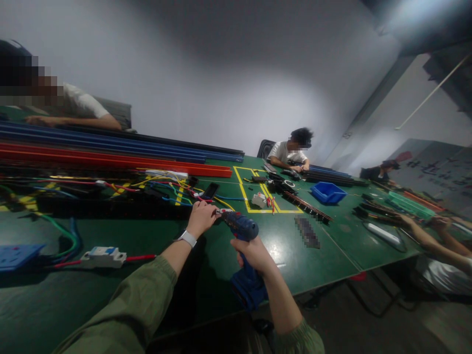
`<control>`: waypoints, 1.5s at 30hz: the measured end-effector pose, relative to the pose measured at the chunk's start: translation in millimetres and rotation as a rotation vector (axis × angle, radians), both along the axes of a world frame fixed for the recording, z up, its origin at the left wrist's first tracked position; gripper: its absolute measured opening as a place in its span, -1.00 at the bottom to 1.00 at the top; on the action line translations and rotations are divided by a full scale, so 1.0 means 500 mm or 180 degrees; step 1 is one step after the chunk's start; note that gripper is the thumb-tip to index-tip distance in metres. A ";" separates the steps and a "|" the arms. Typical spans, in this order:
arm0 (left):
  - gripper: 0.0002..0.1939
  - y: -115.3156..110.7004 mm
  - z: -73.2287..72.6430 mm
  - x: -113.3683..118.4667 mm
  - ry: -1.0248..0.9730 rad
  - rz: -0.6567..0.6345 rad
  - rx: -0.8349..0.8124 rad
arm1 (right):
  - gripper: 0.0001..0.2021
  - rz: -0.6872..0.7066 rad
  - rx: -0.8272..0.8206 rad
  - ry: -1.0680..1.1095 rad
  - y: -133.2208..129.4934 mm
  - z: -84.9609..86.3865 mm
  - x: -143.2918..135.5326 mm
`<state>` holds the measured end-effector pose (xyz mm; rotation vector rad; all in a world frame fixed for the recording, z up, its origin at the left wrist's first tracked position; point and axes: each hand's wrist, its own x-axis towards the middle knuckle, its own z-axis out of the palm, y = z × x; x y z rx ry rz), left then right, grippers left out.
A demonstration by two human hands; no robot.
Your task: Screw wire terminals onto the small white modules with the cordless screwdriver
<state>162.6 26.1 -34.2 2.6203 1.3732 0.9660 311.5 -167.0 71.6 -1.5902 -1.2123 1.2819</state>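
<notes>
A blue cordless drill (243,227) is gripped in my right hand (256,253), its chuck end pointing left and its battery base hanging low near the table's front edge. My left hand (201,217), with a light-coloured watch (189,238) on the wrist, has its fingers bent together just ahead of the drill tip. What those fingers hold is too small to tell. They rest at the right end of a long black rail (118,207) with coloured wires (162,191) along it. A dark rectangular block (211,191) sits right behind the left hand.
Blue rails (147,146) and a red rail (165,164) run along the back left. A white breaker (103,257) with red wires lies at left, another breaker (259,199) inside yellow tape (241,184). A blue bin (328,192) stands to the right. Other people sit around the table.
</notes>
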 end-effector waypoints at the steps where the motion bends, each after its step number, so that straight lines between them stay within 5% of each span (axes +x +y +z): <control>1: -0.73 0.000 0.000 0.000 -0.0004 -0.0008 0.0004 | -0.87 0.0003 -0.0039 -0.0007 0.000 0.002 0.000; 45: -0.73 -0.002 0.004 -0.002 0.0009 -0.0036 -0.0131 | -0.84 0.0056 0.0116 0.0026 0.000 -0.001 0.003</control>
